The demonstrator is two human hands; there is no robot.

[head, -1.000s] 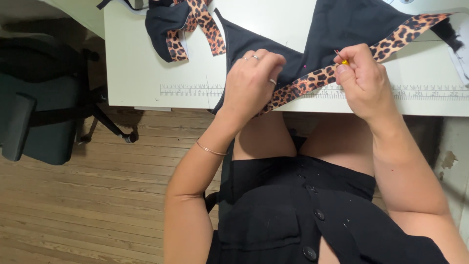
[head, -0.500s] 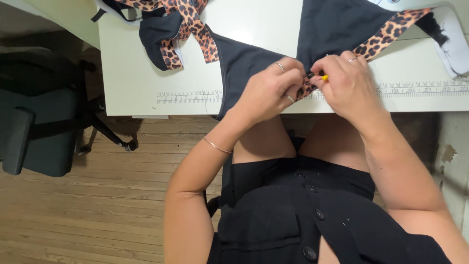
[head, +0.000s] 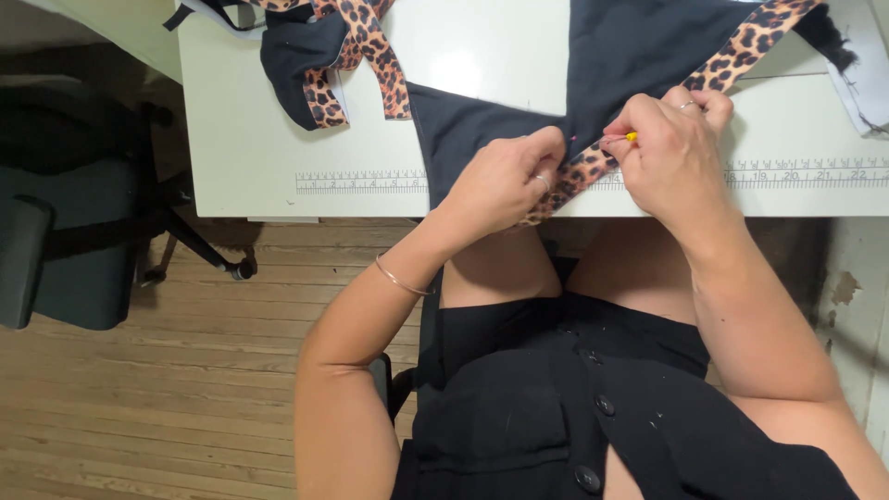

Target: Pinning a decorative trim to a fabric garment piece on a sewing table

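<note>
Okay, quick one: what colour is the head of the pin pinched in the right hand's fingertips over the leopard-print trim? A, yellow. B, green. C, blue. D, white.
A: the right hand pinches a pin with a small yellow head, just above the leopard-print trim that the left hand presses down on the black fabric.

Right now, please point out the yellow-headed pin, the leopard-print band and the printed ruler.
yellow-headed pin (head: 632, 137), head view, on its yellow head.
leopard-print band (head: 583, 174), head view, on the stretch between both hands.
printed ruler (head: 361, 181), head view, on its left markings.
</note>
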